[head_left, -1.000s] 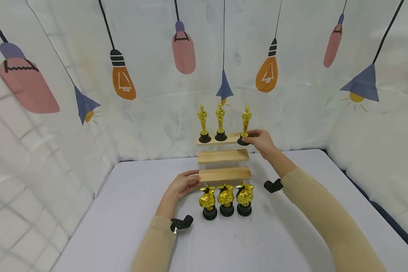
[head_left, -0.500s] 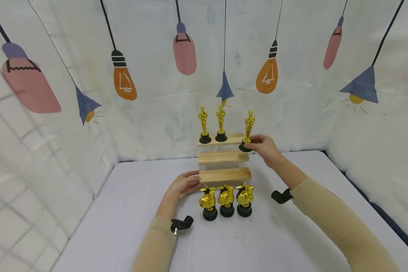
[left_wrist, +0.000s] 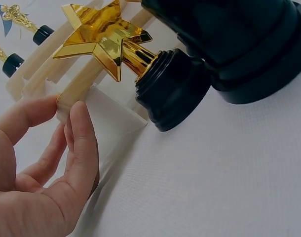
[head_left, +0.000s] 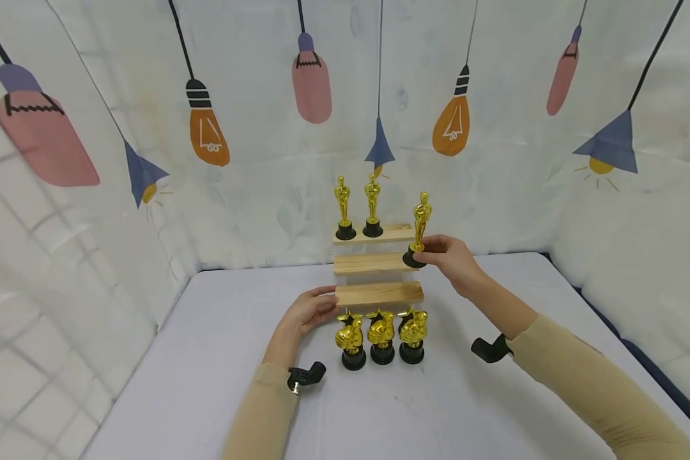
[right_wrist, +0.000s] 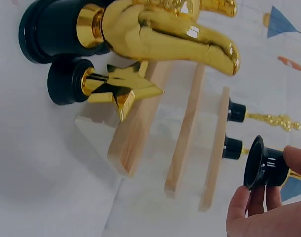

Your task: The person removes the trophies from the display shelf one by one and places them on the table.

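Observation:
A three-tier wooden step shelf (head_left: 379,294) stands at the back of the white table. Two gold statuettes (head_left: 342,207) (head_left: 372,203) stand on its top tier. My right hand (head_left: 434,252) pinches the black base (right_wrist: 264,163) of a third gold statuette (head_left: 421,220), held upright in the air off the right end of the middle tier (head_left: 368,263). My left hand (head_left: 313,312) rests with relaxed fingers (left_wrist: 84,138) against the left end of the bottom tier (left_wrist: 81,86). Three gold trophies on black bases (head_left: 351,342) (head_left: 382,335) (head_left: 412,332) stand in a row before the shelf.
Cloth walls printed with lamps close in the table (head_left: 207,383) at the back and both sides. In the wrist views a gold star trophy (left_wrist: 106,42) and a thumbs-up trophy (right_wrist: 165,29) stand close to the bottom tier.
My right hand has lifted the third statuette off the right end of the top tier and carried it down and to the right. The left hand has stayed on the bottom tier.

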`<state>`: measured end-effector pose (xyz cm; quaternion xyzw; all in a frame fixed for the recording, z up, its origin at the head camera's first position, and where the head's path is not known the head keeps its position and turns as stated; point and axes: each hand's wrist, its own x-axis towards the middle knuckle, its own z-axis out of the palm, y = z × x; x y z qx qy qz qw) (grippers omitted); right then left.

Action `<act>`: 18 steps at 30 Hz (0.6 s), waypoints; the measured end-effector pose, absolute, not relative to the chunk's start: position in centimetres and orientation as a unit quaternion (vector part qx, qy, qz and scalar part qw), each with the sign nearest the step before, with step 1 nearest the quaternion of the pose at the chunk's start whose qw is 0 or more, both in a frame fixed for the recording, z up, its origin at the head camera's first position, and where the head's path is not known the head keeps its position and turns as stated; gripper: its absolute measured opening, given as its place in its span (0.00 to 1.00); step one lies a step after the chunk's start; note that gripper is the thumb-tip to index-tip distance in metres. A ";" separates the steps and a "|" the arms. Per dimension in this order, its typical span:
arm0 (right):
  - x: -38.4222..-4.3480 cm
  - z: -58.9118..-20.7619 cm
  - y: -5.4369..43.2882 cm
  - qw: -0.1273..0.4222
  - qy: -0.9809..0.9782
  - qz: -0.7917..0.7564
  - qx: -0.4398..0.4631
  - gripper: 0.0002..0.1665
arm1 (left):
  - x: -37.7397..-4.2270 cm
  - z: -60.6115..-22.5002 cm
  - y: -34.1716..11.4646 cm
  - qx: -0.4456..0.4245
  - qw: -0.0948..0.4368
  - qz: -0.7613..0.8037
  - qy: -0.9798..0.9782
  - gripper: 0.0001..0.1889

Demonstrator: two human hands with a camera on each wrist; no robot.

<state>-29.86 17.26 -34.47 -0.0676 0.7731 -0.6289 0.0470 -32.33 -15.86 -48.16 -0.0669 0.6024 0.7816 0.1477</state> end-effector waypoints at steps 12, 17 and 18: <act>-26.9 -34.9 17.6 0.063 0.770 -0.629 -0.085 0.33 | -32.5 -48.1 -15.7 -0.063 0.148 0.776 0.609 0.28; -25.8 -35.0 17.6 0.070 0.767 -0.632 -0.092 0.34 | -32.4 -48.1 -15.9 -0.066 0.150 0.778 0.607 0.28; -25.6 -35.0 17.5 0.071 0.765 -0.633 -0.094 0.33 | -32.4 -48.1 -15.9 -0.067 0.151 0.778 0.606 0.28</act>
